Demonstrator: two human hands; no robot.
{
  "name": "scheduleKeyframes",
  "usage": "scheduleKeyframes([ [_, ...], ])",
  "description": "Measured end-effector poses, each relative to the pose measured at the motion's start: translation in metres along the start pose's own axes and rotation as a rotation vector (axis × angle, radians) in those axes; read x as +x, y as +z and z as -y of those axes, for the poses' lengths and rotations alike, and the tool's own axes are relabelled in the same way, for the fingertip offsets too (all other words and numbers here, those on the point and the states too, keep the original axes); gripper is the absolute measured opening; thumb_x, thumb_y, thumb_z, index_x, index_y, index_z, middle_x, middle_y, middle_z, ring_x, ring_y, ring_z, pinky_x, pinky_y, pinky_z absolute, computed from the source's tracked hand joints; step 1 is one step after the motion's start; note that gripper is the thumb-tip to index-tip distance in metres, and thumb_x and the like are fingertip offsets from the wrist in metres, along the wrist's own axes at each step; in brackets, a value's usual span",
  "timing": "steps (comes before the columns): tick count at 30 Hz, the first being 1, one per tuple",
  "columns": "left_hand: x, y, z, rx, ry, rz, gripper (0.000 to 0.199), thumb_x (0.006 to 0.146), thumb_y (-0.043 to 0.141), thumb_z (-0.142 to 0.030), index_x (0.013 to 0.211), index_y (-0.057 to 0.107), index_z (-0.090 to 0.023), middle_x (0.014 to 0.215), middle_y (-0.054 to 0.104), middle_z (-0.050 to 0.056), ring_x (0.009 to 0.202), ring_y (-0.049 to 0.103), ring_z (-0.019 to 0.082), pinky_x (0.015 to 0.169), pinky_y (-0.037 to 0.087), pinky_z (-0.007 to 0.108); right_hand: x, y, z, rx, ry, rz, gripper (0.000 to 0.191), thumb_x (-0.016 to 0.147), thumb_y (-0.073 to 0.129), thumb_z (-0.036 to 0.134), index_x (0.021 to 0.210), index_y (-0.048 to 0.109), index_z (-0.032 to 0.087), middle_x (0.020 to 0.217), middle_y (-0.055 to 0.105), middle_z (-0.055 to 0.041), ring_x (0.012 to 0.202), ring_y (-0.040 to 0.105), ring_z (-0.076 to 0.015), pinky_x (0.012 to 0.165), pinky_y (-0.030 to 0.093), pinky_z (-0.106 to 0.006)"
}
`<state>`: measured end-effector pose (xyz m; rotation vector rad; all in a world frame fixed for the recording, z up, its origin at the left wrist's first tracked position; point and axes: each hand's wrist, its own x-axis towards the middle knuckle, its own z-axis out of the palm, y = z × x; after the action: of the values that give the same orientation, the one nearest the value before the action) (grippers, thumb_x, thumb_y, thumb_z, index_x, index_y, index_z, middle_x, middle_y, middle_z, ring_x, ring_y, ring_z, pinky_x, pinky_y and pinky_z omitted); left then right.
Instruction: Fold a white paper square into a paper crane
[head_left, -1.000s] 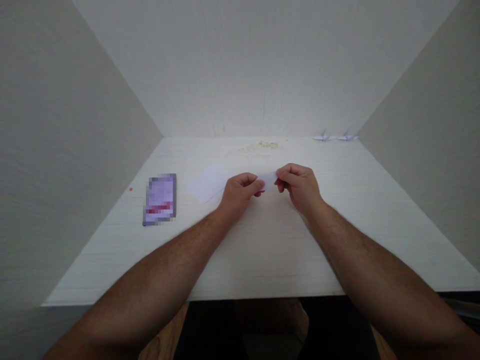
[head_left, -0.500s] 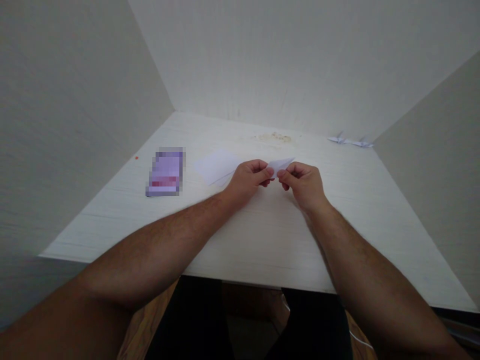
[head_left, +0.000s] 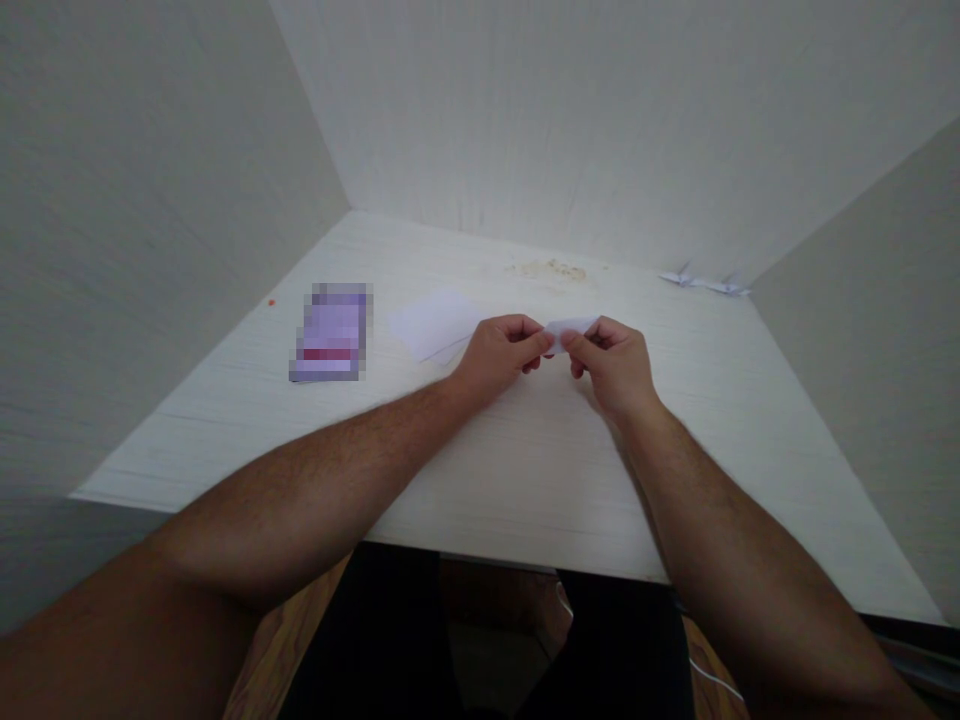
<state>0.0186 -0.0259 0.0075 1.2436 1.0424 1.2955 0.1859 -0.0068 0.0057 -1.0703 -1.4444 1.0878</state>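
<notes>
A small folded white paper (head_left: 568, 331) is held between both hands above the middle of the white table. My left hand (head_left: 507, 350) pinches its left end between thumb and fingers. At the paper's right side, my right hand (head_left: 611, 360) is closed on it, with the thumb pressed on the near face. Just left of my left hand, flat white sheets (head_left: 435, 322) lie on the table, partly behind that hand.
A phone-like object with a blurred purple screen (head_left: 330, 332) lies on the left of the table (head_left: 517, 470). Two small folded paper pieces (head_left: 705, 285) rest at the back right by the wall. Light panels enclose the back and both sides. A small orange speck (head_left: 271, 302) is at the left edge.
My right thumb has moved onto the face of the folded paper, and the paper's tip now lies behind my right fingers. Both hands have shifted slightly right. The view has tilted a little.
</notes>
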Motion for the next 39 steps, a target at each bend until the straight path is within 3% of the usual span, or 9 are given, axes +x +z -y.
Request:
scheduleKeyframes([
  [5,0.002,0.000,-0.001,-0.288,-0.170,0.099,0.024,0.085,0.058,-0.032,0.070,0.065,-0.015,0.066,0.066,0.004,0.048,0.054,0.010,0.045,0.040,0.024,0.002,-0.001,-0.003,0.095,-0.030,-0.010,0.021,0.074,0.080,0.033,0.068,0.063,0.021,0.055,0.057,0.0050,0.047,0.046,-0.0078,0.045,0.035,-0.023],
  [9,0.002,-0.001,-0.004,-0.387,-0.250,0.169,0.019,0.084,0.061,-0.031,0.077,0.064,-0.014,0.071,0.071,0.007,0.047,0.056,0.011,0.044,0.040,0.023,0.002,-0.001,-0.003,0.141,-0.037,-0.033,0.023,0.071,0.082,0.032,0.065,0.062,0.021,0.052,0.053,0.0065,0.045,0.043,-0.0071,0.042,0.032,-0.023],
  [14,-0.001,-0.002,-0.005,-0.402,-0.211,0.156,0.016,0.078,0.072,-0.027,0.075,0.062,-0.015,0.068,0.071,0.005,0.046,0.055,0.008,0.044,0.040,0.021,0.002,0.001,0.001,0.149,-0.015,-0.055,0.026,0.069,0.082,0.034,0.064,0.060,0.022,0.051,0.051,0.0069,0.044,0.042,-0.0070,0.041,0.032,-0.023],
  [17,0.001,-0.002,0.000,-0.386,-0.150,0.105,0.017,0.072,0.078,-0.022,0.080,0.066,-0.014,0.071,0.071,0.003,0.052,0.058,0.008,0.050,0.045,0.020,0.001,0.003,0.008,0.205,0.009,-0.072,0.017,0.068,0.080,0.030,0.078,0.067,0.023,0.054,0.054,0.0079,0.043,0.040,-0.0063,0.040,0.032,-0.022],
  [22,0.007,-0.003,0.010,-0.333,0.012,-0.024,0.028,0.062,0.081,-0.015,0.086,0.066,-0.016,0.066,0.064,-0.005,0.054,0.058,0.007,0.053,0.045,0.020,0.001,0.005,0.013,0.317,0.050,-0.069,0.030,0.065,0.079,0.027,0.093,0.070,0.022,0.055,0.057,0.0083,0.046,0.049,-0.0087,0.041,0.038,-0.022],
  [29,0.002,-0.002,0.004,-0.071,0.074,-0.027,0.022,0.065,0.076,-0.015,0.084,0.066,-0.016,0.069,0.064,-0.005,0.059,0.055,0.006,0.057,0.043,0.020,0.003,0.002,0.003,0.089,0.022,-0.064,0.018,0.068,0.080,0.028,0.081,0.071,0.019,0.055,0.061,0.0050,0.046,0.050,-0.0080,0.044,0.037,-0.023],
  [31,0.001,-0.002,0.002,-0.017,0.075,-0.017,0.018,0.068,0.076,-0.017,0.083,0.067,-0.015,0.073,0.066,-0.003,0.062,0.056,0.006,0.059,0.043,0.020,0.003,0.002,0.003,0.024,0.008,-0.046,0.021,0.069,0.079,0.028,0.087,0.071,0.020,0.055,0.058,0.0061,0.046,0.049,-0.0080,0.044,0.036,-0.023],
  [35,0.001,-0.002,0.001,0.002,0.072,-0.043,0.022,0.069,0.074,-0.015,0.089,0.068,-0.016,0.073,0.063,-0.004,0.062,0.054,0.006,0.058,0.041,0.020,0.001,0.004,0.007,0.030,-0.084,-0.111,0.046,0.066,0.080,0.022,0.107,0.060,0.027,0.077,0.061,0.0073,0.050,0.051,-0.0069,0.045,0.042,-0.023],
  [39,0.004,-0.003,0.003,-0.030,0.098,-0.070,0.036,0.068,0.074,-0.014,0.103,0.065,-0.019,0.069,0.056,-0.007,0.058,0.051,0.006,0.057,0.040,0.021,-0.002,0.006,0.010,-0.047,-0.136,-0.123,0.036,0.067,0.080,0.022,0.095,0.056,0.026,0.094,0.063,0.0031,0.056,0.053,-0.0056,0.046,0.041,-0.022],
])
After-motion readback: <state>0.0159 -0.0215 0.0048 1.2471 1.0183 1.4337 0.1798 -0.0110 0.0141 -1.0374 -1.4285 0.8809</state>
